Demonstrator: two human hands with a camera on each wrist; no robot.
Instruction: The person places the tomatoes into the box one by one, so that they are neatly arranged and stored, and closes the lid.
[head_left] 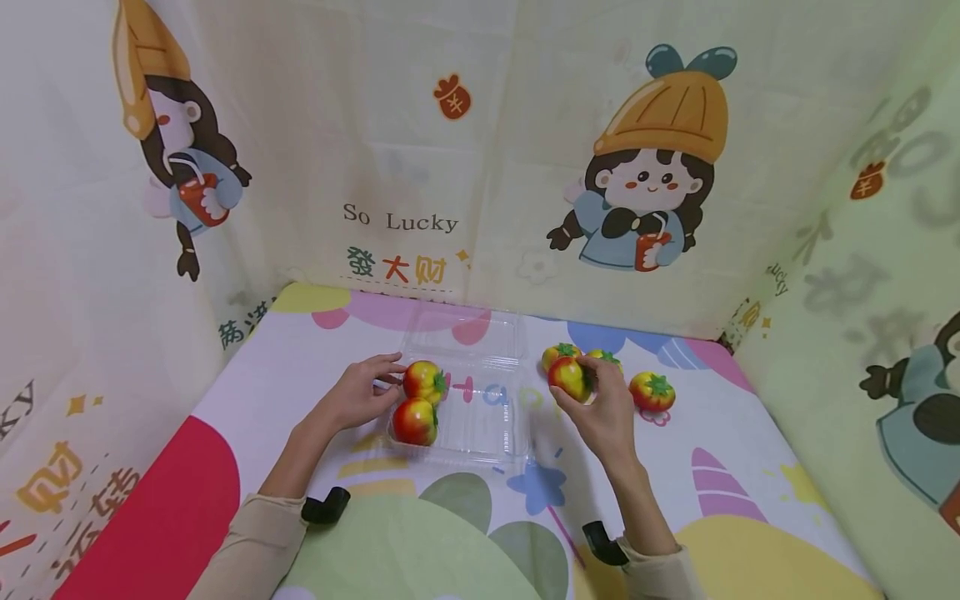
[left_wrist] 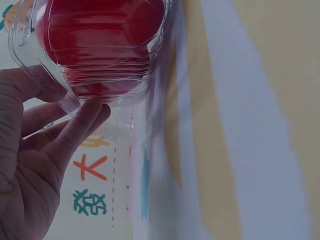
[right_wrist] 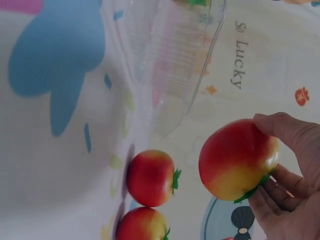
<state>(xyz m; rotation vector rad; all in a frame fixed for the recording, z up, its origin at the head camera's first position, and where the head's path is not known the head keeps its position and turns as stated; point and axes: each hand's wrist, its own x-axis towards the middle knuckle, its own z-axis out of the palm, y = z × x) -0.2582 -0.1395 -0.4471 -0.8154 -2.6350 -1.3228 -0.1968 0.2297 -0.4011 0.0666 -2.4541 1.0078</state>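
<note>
My right hand (head_left: 606, 408) holds a red-and-yellow tomato (right_wrist: 235, 160) with a green leafy top between thumb and fingers, raised above the table right of a clear plastic box (head_left: 480, 454). At the box's left side, my left hand (head_left: 363, 392) pinches the rim, as the left wrist view (left_wrist: 45, 145) shows. Inside, two similar tomatoes lie along the left wall, the far tomato (head_left: 422, 382) and the near tomato (head_left: 415, 422). The box's lid (head_left: 465, 333) is folded back, away from me.
Beyond the held tomato, two more tomatoes sit on the table, one at the left (head_left: 555, 355) and one partly hidden by my hand (head_left: 604, 358). Another tomato (head_left: 652, 392) stands right of my hand. A patterned cloth wall (head_left: 495, 167) rises behind the table.
</note>
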